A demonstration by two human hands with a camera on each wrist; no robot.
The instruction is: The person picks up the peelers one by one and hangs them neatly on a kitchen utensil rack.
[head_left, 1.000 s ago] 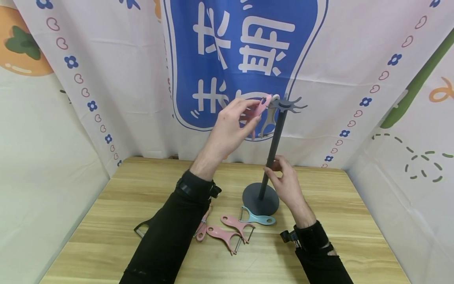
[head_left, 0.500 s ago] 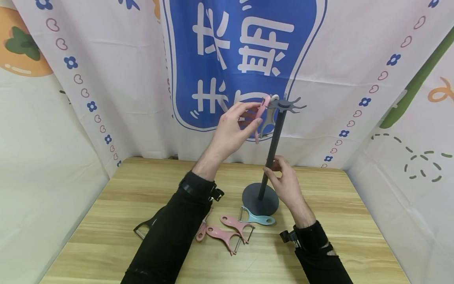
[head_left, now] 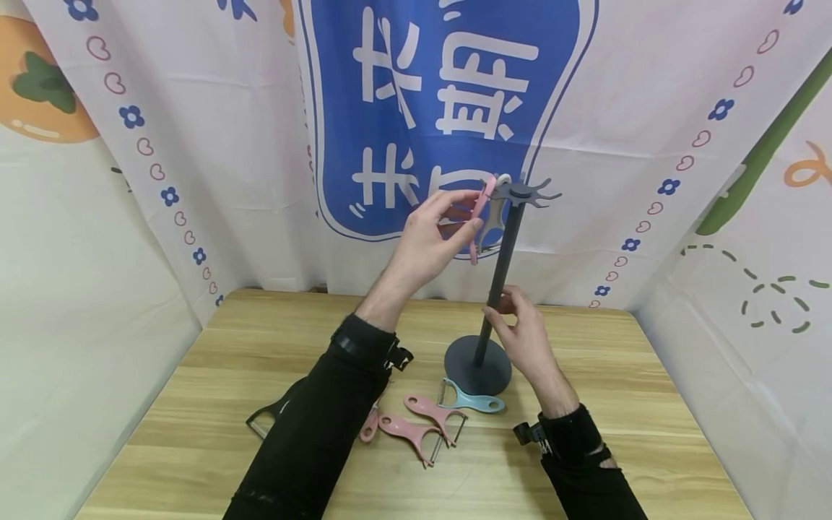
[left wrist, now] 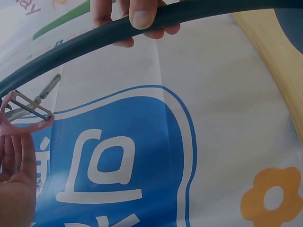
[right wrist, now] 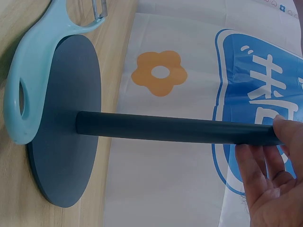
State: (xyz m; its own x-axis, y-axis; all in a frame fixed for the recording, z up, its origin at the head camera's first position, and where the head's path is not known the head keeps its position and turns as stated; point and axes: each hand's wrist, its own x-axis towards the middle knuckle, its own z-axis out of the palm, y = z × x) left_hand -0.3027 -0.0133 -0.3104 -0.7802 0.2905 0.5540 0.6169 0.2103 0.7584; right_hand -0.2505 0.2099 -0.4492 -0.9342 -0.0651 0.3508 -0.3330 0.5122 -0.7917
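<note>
At the top of the dark hook stand (head_left: 504,253), my left hand (head_left: 429,235) holds a pink peeler (head_left: 482,201) between thumb and fingers. The handle end of that peeler is right at a hook, its blade end hanging down. A grey peeler (head_left: 495,215) hangs from the hook beside it. In the left wrist view the pink peeler's blade frame (left wrist: 29,126) shows above the left fingers. Lower down, my right hand (head_left: 525,336) grips the stand's post (right wrist: 180,129), with thumb and fingers on opposite sides.
Around the stand's round base (head_left: 477,365) lie a light blue peeler (head_left: 477,401) and pink peelers (head_left: 432,409) on the wooden table (head_left: 585,448). A black peeler (head_left: 269,415) lies partly under the left sleeve. A printed curtain (head_left: 585,217) hangs behind.
My left hand has shifted slightly right, and the pink peeler has turned from slanted to more upright and edge-on at the hook. The right hand stays on the post.
</note>
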